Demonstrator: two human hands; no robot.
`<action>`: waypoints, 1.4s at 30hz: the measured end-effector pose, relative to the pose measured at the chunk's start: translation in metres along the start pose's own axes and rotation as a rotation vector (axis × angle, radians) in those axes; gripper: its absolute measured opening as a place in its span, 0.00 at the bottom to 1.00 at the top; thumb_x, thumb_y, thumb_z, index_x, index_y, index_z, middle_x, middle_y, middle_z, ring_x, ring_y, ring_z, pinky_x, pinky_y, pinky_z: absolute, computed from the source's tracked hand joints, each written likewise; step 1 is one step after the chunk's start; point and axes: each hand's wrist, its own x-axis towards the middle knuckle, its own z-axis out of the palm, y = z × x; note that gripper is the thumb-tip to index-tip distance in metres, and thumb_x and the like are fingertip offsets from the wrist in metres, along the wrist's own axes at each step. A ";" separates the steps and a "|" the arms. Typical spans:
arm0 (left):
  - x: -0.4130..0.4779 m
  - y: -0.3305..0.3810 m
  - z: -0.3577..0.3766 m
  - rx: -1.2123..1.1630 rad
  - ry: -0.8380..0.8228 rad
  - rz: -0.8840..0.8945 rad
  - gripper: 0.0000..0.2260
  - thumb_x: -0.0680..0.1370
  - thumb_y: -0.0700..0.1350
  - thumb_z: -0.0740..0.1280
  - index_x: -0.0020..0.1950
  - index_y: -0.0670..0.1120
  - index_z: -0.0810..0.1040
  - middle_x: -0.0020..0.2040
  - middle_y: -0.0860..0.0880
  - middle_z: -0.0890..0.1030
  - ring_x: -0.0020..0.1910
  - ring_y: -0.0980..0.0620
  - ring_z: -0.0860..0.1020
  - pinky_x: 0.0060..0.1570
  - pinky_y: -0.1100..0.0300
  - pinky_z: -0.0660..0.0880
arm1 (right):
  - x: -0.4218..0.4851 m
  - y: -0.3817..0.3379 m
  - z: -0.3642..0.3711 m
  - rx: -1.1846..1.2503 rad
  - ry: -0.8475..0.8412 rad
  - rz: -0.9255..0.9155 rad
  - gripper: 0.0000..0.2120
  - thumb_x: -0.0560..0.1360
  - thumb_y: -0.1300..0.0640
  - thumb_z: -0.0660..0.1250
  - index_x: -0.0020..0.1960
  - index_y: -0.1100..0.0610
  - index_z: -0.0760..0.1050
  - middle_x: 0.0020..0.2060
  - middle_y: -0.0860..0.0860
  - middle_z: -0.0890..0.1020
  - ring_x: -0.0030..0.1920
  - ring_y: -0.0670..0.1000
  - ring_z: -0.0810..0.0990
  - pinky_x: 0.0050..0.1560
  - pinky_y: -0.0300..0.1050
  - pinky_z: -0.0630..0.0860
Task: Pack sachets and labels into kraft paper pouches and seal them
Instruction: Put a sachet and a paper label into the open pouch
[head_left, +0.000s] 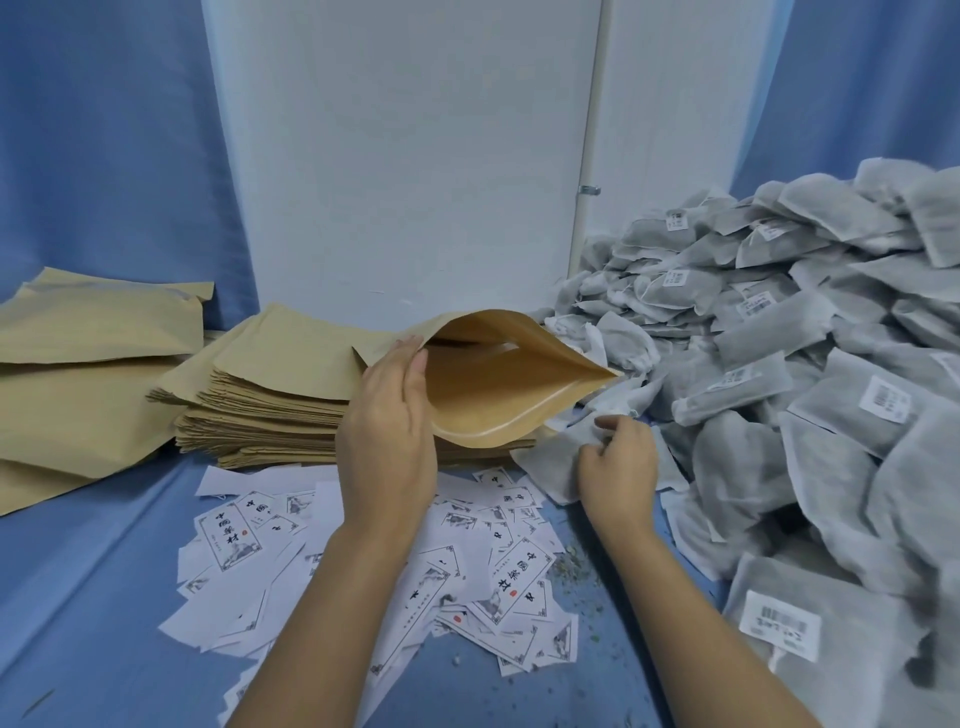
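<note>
blue cloth (93, 597): covers the work surface and hangs behind on both sides.
white panel (405, 156): upright at the back, centre.
sachet heap (779, 338): grey mesh sachets piled along the right side, several with barcode stickers.
kraft sheets (88, 364): larger brown pieces lying far left, well apart from the hands.
pouch stack (270, 405): flat kraft pouches stacked centre-left, just behind the labels.
labels (519, 577): white printed slips scattered on the cloth under both forearms, some face down.
open pouch (498, 384): raised over the right end of the stack, mouth gaping toward the camera and to the right, zip strip visible along the near lip.
left hand (387, 431): grips the open pouch at the left end of its mouth, fingers nearly straight along the edge.
right hand (618, 462): fingers curled, pinching one sachet at the foot of the heap.
held sachet (545, 462): lies flat on the cloth, just below the pouch mouth, not inside it.
crumbs (566, 564): greenish specks on the cloth beside the labels.
</note>
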 end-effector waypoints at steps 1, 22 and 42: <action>0.000 0.000 -0.001 -0.005 0.004 -0.003 0.20 0.81 0.51 0.53 0.64 0.43 0.77 0.61 0.50 0.79 0.60 0.61 0.73 0.60 0.72 0.65 | 0.000 0.002 0.002 -0.062 0.025 0.037 0.19 0.73 0.64 0.62 0.63 0.63 0.71 0.63 0.59 0.72 0.65 0.58 0.67 0.64 0.46 0.61; 0.001 -0.001 -0.004 -0.016 0.015 -0.019 0.22 0.80 0.53 0.52 0.62 0.43 0.77 0.57 0.48 0.81 0.56 0.54 0.76 0.55 0.65 0.69 | 0.018 0.015 0.002 -0.202 -0.037 0.446 0.37 0.71 0.35 0.63 0.71 0.56 0.62 0.73 0.59 0.59 0.72 0.60 0.56 0.70 0.56 0.52; 0.002 -0.003 -0.002 0.005 0.081 -0.012 0.17 0.82 0.48 0.54 0.58 0.40 0.78 0.51 0.43 0.81 0.51 0.51 0.76 0.49 0.66 0.68 | 0.028 0.006 -0.025 0.411 0.066 0.383 0.23 0.67 0.48 0.69 0.57 0.57 0.69 0.51 0.53 0.77 0.48 0.55 0.74 0.51 0.52 0.75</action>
